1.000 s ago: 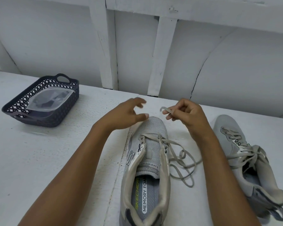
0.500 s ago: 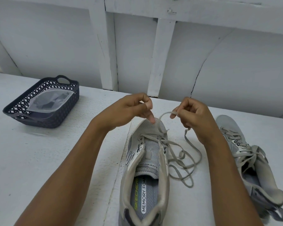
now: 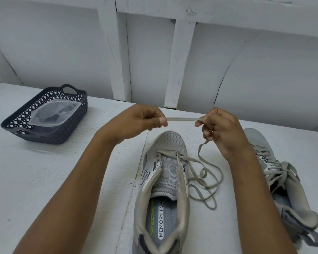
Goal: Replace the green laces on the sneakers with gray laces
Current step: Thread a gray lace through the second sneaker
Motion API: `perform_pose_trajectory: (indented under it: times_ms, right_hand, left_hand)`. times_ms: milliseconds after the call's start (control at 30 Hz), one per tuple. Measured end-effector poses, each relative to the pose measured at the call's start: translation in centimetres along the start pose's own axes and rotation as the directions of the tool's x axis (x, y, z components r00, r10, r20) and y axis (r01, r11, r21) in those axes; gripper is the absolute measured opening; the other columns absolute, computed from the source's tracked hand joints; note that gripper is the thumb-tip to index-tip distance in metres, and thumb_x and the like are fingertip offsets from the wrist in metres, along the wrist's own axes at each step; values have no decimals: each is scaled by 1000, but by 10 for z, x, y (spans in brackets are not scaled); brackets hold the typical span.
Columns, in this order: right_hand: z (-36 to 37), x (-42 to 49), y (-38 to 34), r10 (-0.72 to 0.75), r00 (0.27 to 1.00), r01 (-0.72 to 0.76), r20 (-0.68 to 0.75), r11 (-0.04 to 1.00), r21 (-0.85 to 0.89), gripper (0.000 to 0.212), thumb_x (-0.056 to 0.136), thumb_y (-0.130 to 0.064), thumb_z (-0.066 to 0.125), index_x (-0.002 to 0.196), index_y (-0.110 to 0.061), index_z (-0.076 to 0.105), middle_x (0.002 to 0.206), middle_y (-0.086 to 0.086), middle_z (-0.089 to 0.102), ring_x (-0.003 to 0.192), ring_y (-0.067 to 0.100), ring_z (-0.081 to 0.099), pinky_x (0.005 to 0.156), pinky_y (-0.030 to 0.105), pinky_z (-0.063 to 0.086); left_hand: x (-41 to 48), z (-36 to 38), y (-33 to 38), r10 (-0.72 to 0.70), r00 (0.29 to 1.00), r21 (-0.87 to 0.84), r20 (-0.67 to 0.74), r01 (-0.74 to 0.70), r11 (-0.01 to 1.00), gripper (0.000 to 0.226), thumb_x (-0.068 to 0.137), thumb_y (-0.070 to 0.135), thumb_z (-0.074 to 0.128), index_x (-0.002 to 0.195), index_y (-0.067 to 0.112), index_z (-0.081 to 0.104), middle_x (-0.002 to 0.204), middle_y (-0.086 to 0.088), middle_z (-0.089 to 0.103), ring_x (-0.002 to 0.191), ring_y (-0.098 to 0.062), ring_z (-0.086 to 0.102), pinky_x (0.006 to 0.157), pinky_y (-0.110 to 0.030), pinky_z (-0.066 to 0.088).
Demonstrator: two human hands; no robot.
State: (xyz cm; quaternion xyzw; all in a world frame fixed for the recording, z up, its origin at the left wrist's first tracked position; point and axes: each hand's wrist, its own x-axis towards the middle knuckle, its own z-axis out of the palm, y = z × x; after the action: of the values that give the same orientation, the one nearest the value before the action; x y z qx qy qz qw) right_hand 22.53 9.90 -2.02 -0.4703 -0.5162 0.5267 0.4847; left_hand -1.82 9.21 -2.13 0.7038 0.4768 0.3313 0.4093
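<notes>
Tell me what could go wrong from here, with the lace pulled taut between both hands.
The flat greyish lace is pinched between the left hand and right hand; its slack lies in overlapping loops beside the grey mesh sneaker, so pulling may knot it. The lace seems threaded only near the toe, so a hard tug could draw it uneven or out.

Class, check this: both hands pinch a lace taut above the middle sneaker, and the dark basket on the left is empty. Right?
No: the head view shows a clear plastic bag in the basket. The left hand and right hand do pinch the lace taut above the sneaker.
</notes>
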Motion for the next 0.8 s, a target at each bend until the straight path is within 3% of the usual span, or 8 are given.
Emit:
perform_pose_trajectory:
  times_ms: [133,200,267,333,500,600,700,800]
  right_hand:
    - [-1,2,6,54,997,-37,51,957,-286,12,84,-11,66,73,-12,60,91,12,74,74,16,59,68,30,46]
    - [3,1,8,49,989,19,140,895,-445,5,90,-18,69,93,-20,70,107,0,71,97,11,62,88,28,46]
    - [9,-2,7,41,961,110,272,851,-514,18,95,-22,64,112,-24,69,112,-19,65,110,0,58,92,16,42]
    - [16,-6,5,40,925,197,377,800,-568,22,96,-21,62,116,-26,67,112,-20,65,108,-3,58,90,13,39]
    - [24,-11,4,22,908,231,418,807,-544,4,90,-23,70,88,-23,73,82,-6,73,76,9,64,78,32,50]
    - [19,-10,6,19,936,205,351,783,-587,9,90,-17,70,81,-19,71,68,-8,68,65,5,60,73,36,51]
    - [14,-8,4,26,935,192,353,802,-566,6,92,-21,68,87,-19,70,77,-7,70,74,3,63,81,34,53]
    - [21,-11,5,54,897,213,439,818,-535,9,92,-28,68,96,-20,67,90,-4,73,85,11,66,83,35,52]
  left_hand:
    - [-2,-4,3,-39,999,90,-6,40,995,14,95,27,65,93,21,78,68,4,68,60,-5,53,61,-22,44]
    - [-2,1,7,-61,998,161,33,55,985,10,93,25,68,92,20,77,62,6,66,52,-1,46,53,-14,38]
    - [-1,7,11,-79,993,181,85,63,981,8,91,25,71,96,19,71,63,3,69,51,-3,48,52,-16,39]
    - [0,12,13,-102,989,194,111,79,978,15,89,28,73,97,21,62,66,2,71,53,-7,52,58,-24,43]
    - [0,13,16,-99,981,247,166,56,968,18,90,20,72,93,25,55,77,3,74,66,-13,61,74,-43,53]
    - [-2,8,19,-108,976,268,191,55,962,15,92,16,69,100,23,58,81,5,75,66,-10,63,73,-36,53]
    - [-4,7,21,-103,980,280,169,53,959,13,93,15,68,101,21,60,80,8,75,64,-9,64,68,-28,51]
    - [-4,11,23,-101,977,243,190,53,969,13,92,17,70,100,21,60,80,3,75,65,-10,64,72,-36,54]
